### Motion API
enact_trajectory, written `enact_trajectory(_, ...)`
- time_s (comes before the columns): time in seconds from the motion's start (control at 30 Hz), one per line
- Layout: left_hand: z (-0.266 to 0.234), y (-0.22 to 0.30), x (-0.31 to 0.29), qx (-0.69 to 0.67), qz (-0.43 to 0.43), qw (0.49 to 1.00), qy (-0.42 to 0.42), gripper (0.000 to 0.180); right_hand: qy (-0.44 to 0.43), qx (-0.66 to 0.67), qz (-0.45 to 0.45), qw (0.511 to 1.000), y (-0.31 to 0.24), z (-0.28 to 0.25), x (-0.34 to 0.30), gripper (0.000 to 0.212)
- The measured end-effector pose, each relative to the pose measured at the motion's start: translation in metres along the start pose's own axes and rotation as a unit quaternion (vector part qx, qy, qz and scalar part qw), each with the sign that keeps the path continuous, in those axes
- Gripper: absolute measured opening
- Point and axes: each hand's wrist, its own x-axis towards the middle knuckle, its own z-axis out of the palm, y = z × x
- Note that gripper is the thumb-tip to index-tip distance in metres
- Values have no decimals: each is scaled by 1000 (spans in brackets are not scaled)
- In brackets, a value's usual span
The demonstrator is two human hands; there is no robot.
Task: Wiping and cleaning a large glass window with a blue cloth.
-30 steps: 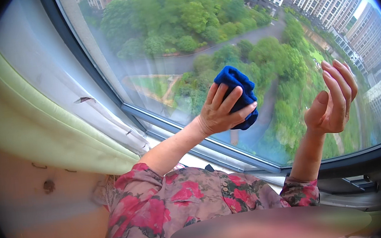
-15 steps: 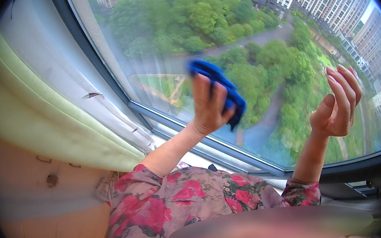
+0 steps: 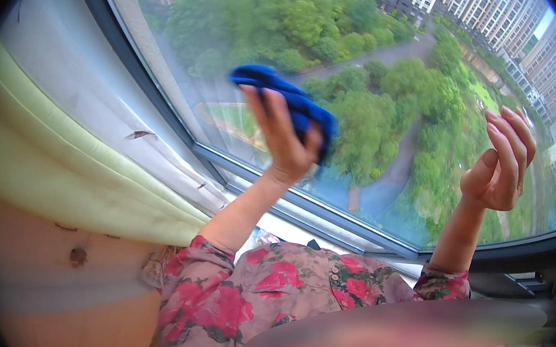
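Note:
A folded blue cloth (image 3: 309, 112) lies under my left hand (image 3: 287, 135), which presses it flat to the window pane (image 3: 368, 130). My fingers and thumb spread over the cloth, a little smeared by motion. Farther right, my right hand (image 3: 499, 167) is raised in front of the same glass. Its fingers are loosely bent and its thumb stands apart, with nothing seen in it. Whether its fingertips touch the pane I cannot tell.
A dark window frame (image 3: 309, 207) runs along the bottom and left of the glass, above a white sill. To the left hang a pale green curtain (image 3: 81, 174) and a sheer white curtain (image 3: 91, 105). Trees, a road and tall buildings show outside.
My left hand and the blue cloth have slid left and slightly up across the glass. My right hand has shifted slightly right and down in the picture, keeping its shape.

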Motion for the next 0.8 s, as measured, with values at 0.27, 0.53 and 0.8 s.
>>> enact_trajectory(0.27,-14,-28,90,45,193,978,-67,88,-7,13,6,1000,0,-7,-2,20)
enact_trajectory(0.53,23,52,33,-44,134,981,-134,92,-11,21,2,1000,-2,-6,-1,19)
enact_trajectory(0.8,-22,-63,75,77,91,992,32,118,-28,23,2,999,-12,11,7,15)
